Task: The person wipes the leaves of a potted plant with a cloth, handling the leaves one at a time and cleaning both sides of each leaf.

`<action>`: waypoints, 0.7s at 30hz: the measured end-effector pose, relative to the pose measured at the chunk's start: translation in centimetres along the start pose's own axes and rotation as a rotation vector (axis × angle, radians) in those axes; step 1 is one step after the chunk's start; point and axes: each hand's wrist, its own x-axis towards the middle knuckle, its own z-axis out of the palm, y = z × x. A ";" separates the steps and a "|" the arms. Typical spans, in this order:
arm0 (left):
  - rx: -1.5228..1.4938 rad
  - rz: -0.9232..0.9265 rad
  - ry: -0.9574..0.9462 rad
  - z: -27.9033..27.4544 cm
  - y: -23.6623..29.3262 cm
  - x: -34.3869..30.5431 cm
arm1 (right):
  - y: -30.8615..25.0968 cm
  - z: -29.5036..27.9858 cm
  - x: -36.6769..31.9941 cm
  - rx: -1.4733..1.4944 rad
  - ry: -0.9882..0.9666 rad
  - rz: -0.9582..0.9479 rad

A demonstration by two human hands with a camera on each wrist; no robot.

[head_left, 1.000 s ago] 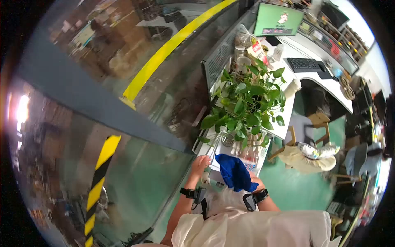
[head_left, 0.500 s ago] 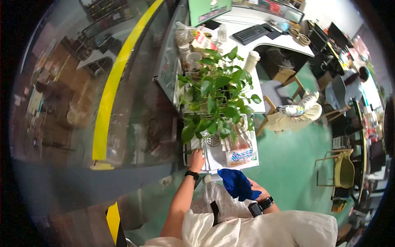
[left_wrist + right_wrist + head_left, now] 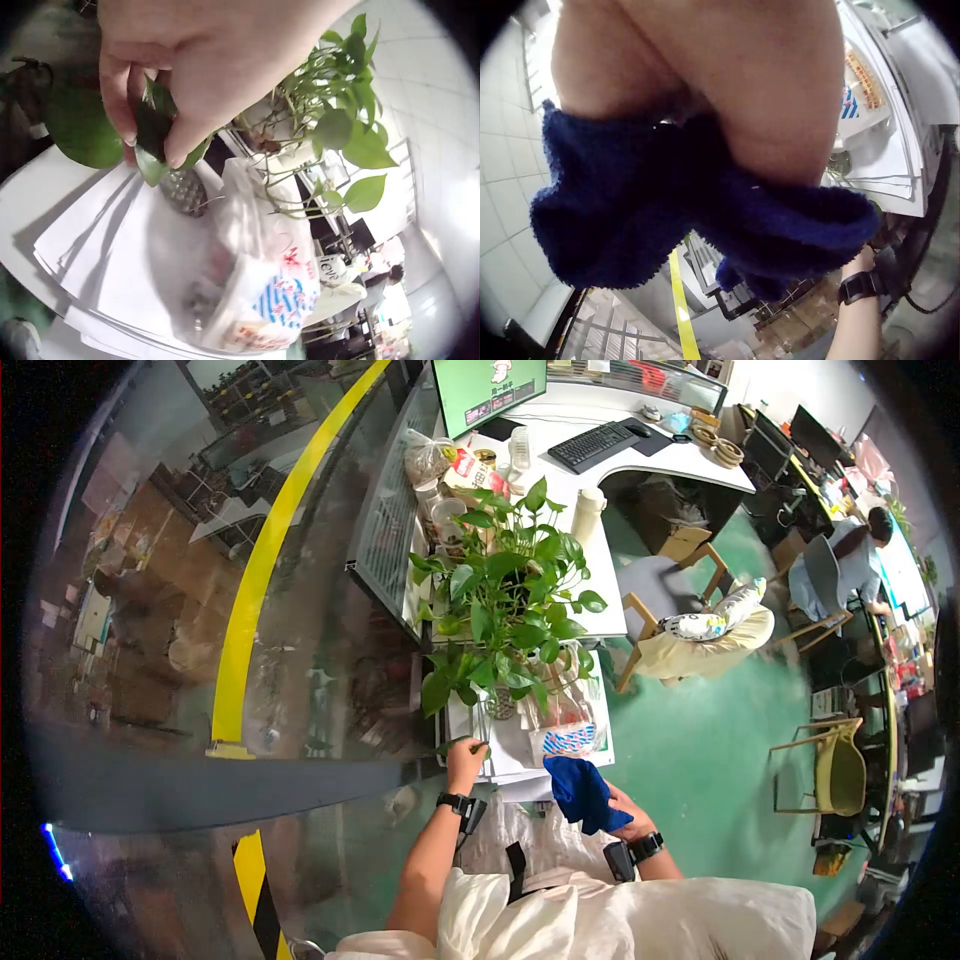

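Note:
A leafy potted plant (image 3: 510, 595) with trailing stems spreads over the white desk. My left hand (image 3: 465, 762) is at its near left side, above the papers. In the left wrist view the thumb and fingers pinch a dark green leaf (image 3: 154, 135), with a broader leaf (image 3: 82, 127) beside it. My right hand (image 3: 630, 815) grips a fluffy dark blue cloth (image 3: 582, 792) in front of the desk's near edge. The cloth hangs in folds below the fingers in the right wrist view.
White papers (image 3: 112, 247) lie under my left hand, next to a clear plastic bag (image 3: 568, 740) with blue and red print. A dimpled glass base (image 3: 184, 193) stands behind. Left is a glass partition with a yellow strip (image 3: 268, 560); right, a chair (image 3: 700, 630) with cushions.
The head view has swung, so the desk shows further left and up. My left hand has come from the desk's edge to the leaf and pinches it. The right hand still holds the cloth.

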 end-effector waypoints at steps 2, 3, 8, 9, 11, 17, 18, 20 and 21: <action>-0.143 -0.049 -0.037 -0.8 1.3 -1.6 | -0.8 -0.5 0.6 0.058 -0.037 0.002; -0.354 -0.157 -0.045 -0.9 2.2 -2.5 | -1.0 -0.7 0.6 0.089 -0.055 0.006; -0.962 -0.556 -0.097 -1.3 8.3 -7.9 | -1.1 -4.6 2.4 0.153 -0.085 0.122; -1.003 -0.562 -0.099 -0.9 8.7 -8.6 | -1.3 -4.8 2.8 0.160 -0.087 0.133; -1.025 -0.579 -0.095 -0.5 9.6 -9.4 | -1.4 -5.1 3.5 0.178 -0.092 0.156; -1.021 -0.530 -0.048 0.6 11.6 -10.1 | 0.0 -7.3 5.4 0.181 -0.071 0.275; -1.026 -0.520 -0.042 0.7 11.7 -9.9 | 0.5 -7.7 5.8 0.194 -0.065 0.292; -1.015 -0.516 -0.056 0.7 12.3 -9.8 | 1.7 -8.8 7.0 0.196 -0.054 0.305; -1.009 -0.512 -0.065 0.7 12.5 -9.8 | 1.9 -8.7 7.2 0.196 -0.047 0.310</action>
